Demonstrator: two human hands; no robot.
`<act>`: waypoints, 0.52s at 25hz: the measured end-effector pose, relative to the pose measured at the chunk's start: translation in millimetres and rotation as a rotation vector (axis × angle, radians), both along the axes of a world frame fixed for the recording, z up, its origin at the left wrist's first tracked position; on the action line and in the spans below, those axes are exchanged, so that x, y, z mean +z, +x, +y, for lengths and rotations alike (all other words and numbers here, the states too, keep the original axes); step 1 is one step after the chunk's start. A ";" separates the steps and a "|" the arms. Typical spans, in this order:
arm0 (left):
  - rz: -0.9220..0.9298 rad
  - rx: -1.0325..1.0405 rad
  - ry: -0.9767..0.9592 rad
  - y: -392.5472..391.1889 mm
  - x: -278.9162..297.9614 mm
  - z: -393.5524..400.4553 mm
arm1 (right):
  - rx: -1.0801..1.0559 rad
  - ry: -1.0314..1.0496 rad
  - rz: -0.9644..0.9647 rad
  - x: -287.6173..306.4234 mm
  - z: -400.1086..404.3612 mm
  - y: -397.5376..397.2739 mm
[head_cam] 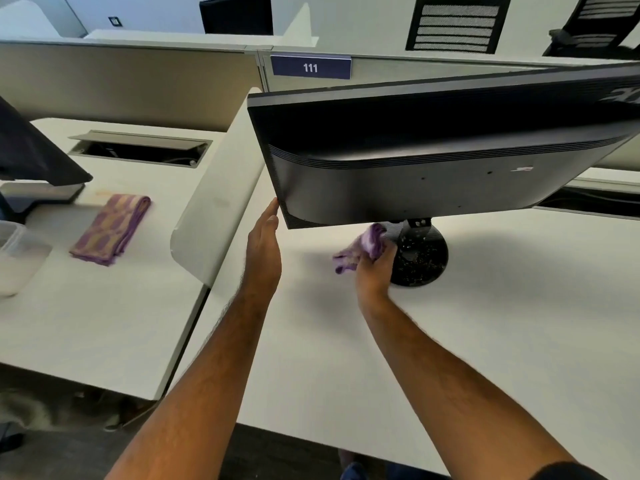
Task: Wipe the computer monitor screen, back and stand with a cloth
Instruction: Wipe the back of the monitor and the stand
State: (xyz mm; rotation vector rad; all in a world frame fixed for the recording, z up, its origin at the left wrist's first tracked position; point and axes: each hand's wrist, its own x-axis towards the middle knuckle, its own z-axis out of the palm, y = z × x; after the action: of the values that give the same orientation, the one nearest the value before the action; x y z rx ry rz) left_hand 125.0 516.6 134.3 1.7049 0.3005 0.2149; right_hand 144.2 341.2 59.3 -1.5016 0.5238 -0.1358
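Both hands are at the monitor (pixel 433 161), which stands on the near desk (pixel 450 341) with its back turned toward the camera. Left hand (pixel 265 244) is flat, fingers straight and together, their tips resting against the lower left corner of the casing. Right hand (pixel 375 265) has its fingers curled round a bunched purple cloth (pixel 363 245) and presses it against the left side of the stand (pixel 417 252), where the neck meets the round base.

As I judge it, the stand is being wiped now, and several things could go wrong. The base carries pale specks; a dry, bunched cloth may only push them onto the desk or smear them, so the wad wants refolding to a clean face. The left hand merely touches the corner without gripping it, so a firm sideways rub at the neck could swivel or rock the panel, and it could tip away toward the partition (pixel 138 84). Any cable behind or under the panel is hidden here, and the cloth could snag one. The far side of the base is out of sight and easily missed.

A second folded purple cloth (pixel 110 228) lies on the left desk (pixel 86 323), near a plastic tub (pixel 14 258).
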 end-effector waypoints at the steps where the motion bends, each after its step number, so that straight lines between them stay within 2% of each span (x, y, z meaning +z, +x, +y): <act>1: -0.006 0.001 -0.008 0.3 -1.1 0.1 | -0.058 -0.029 -0.010 4.0 -4.2 6.1; 3: -0.006 -0.005 -0.002 0.1 -1.9 -0.4 | -0.058 -0.045 -0.006 17.1 -2.4 16.0; 5: 0.005 -0.005 0.008 0.8 -1.5 0.0 | 0.061 0.025 0.001 26.3 6.4 18.4; 7: -0.004 -0.012 0.028 1.3 -2.7 0.8 | 0.326 0.079 0.015 27.3 13.7 12.2; 9: 0.001 -0.009 0.047 0.3 -3.5 1.8 | 0.579 -0.044 0.037 22.8 9.0 5.0; 11: 0.004 -0.004 0.039 -2.6 -5.8 2.7 | 0.626 -0.170 0.051 19.1 -7.9 -1.5; 13: 0.016 0.001 0.016 -8.2 -7.7 -0.8 | 0.540 -0.144 0.056 19.0 -34.7 -10.4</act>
State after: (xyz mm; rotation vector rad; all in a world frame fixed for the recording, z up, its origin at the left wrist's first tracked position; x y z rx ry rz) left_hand 116.8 515.8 126.6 1.7233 0.3124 0.2055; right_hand 133.7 306.6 78.3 -1.7412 0.1407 0.2962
